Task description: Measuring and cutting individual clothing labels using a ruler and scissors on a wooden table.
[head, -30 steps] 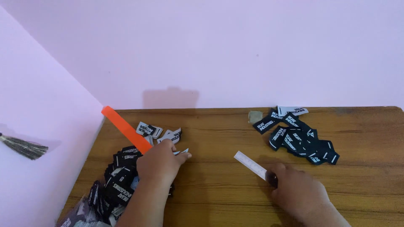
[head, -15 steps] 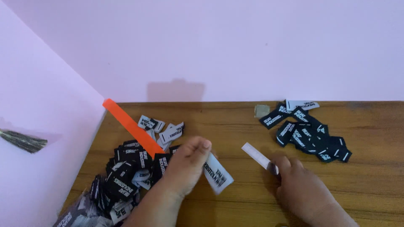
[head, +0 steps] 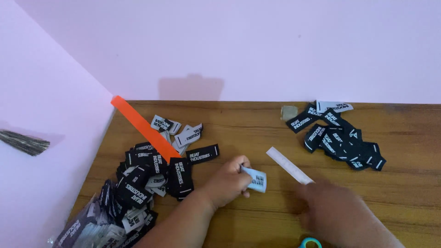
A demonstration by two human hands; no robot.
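Note:
My left hand [head: 227, 181] pinches a small fabric label [head: 255, 178], its white back showing, just above the wooden table [head: 257, 133]. To its left lies a heap of black labels with white lettering [head: 147, 177]. My right hand [head: 337, 213] is blurred at the lower right and holds one end of a long white strip [head: 289, 165] that points up and left. A teal scissor handle [head: 309, 242] shows under that hand at the bottom edge.
An orange strip [head: 144, 128] lies slanted across the left heap. A second pile of black labels [head: 342, 135] sits at the far right, beside a small beige scrap [head: 289, 112]. A clear bag of labels [head: 92, 227] lies at the bottom left. Pink walls stand behind and to the left.
My left hand has left the heap with one label and drawn it toward the table's middle. My right hand with the white strip shifted slightly toward the lower right.

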